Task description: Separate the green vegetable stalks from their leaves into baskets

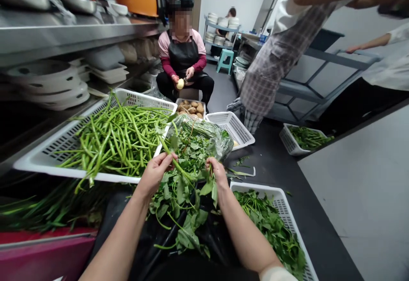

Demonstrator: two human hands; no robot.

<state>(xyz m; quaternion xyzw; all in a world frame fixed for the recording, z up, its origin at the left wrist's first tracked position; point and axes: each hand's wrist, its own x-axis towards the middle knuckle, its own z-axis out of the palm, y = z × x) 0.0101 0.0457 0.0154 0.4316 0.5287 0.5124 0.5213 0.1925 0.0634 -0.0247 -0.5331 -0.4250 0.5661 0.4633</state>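
Observation:
My left hand (159, 169) is closed on a green vegetable stem (179, 166) that slants down to the right. Leaves are pinched in my right hand (218, 172), and some of them (209, 187) hang below its fingers. Under both hands a heap of leafy greens (182, 195) spreads over my black apron (172, 234). Just beyond, a clear plastic bag (220, 142) holds more greens. A white basket (35, 161) of bare green stems (118, 140) stands at the left. Another white basket (281, 193) at the lower right contains loose leaves (271, 225).
Across from me a seated person (183, 55) holds a peeled potato (180, 84) above a box of potatoes (191, 109). A white basket (228, 123) lies behind the bag. Steel shelving (96, 33) runs along the left. A standing person (271, 63) and a cart (303, 89) are at the right.

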